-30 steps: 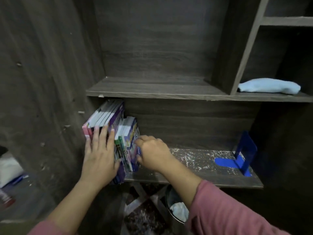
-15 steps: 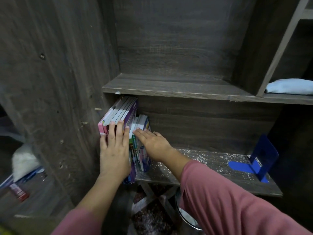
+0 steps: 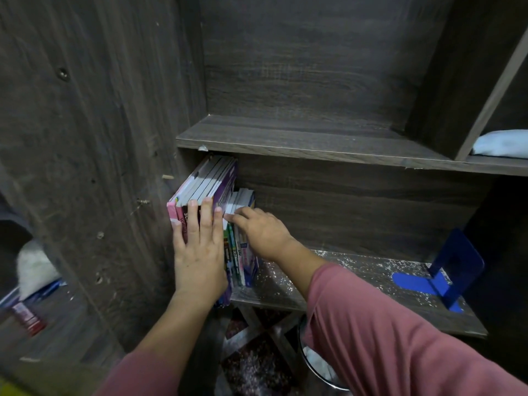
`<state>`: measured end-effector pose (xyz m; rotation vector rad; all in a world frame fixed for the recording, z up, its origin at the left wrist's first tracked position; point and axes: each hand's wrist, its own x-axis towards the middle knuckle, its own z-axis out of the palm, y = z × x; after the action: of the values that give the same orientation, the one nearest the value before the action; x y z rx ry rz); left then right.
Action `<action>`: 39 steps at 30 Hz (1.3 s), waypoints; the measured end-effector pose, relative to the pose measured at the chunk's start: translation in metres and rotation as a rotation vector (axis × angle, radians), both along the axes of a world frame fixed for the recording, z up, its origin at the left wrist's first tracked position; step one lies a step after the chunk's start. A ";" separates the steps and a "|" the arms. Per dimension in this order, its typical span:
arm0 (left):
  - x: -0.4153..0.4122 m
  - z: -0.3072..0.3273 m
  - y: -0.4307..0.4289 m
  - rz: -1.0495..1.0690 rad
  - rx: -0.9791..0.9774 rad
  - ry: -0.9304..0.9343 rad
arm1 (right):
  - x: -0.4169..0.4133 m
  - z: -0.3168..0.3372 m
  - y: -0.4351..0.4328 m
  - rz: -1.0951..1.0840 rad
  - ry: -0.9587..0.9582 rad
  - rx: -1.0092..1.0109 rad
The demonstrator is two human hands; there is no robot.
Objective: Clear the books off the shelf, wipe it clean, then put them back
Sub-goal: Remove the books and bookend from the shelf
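Several books [image 3: 207,184] stand upright at the left end of the lower shelf [image 3: 351,284], which is speckled with white dust. The taller books lean against the cabinet's left wall; shorter ones [image 3: 243,201] stand to their right. My left hand [image 3: 198,252] lies flat with straight fingers against the spines of the taller books. My right hand [image 3: 261,230] reaches in from the right, its fingertips resting on the top front edge of the shorter books. A light blue cloth [image 3: 503,142] lies on the upper right shelf.
A blue metal bookend [image 3: 448,270] stands at the right end of the lower shelf. The shelf above [image 3: 300,138] holds nothing I can see. Below the shelf sit a round bin [image 3: 320,367] and a patterned floor. Clutter lies left of the cabinet wall.
The view has shifted closer and leftward. My right hand's fingers have stretched out from a curled grip at the side of the short books to their top front edge. My left hand stays flat on the spines.
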<state>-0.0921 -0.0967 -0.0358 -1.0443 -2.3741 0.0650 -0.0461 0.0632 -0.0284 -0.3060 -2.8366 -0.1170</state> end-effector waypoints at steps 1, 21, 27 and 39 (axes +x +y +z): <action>0.000 0.000 0.000 -0.002 0.004 -0.002 | 0.001 0.000 0.000 -0.001 0.023 0.003; 0.034 0.015 0.004 -0.024 0.039 -0.170 | 0.111 -0.003 0.048 -0.170 0.180 0.134; 0.089 0.007 0.034 -0.541 0.079 -0.198 | 0.246 -0.004 0.019 -0.346 0.399 -0.261; 0.336 0.048 0.097 -1.060 -0.508 -0.346 | 0.510 0.005 -0.078 -0.991 0.406 -0.178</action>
<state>0.2439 0.0003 0.0125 -2.5914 -1.7813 0.1021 0.4634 -0.0152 -0.0236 -1.5369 -2.0542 0.0050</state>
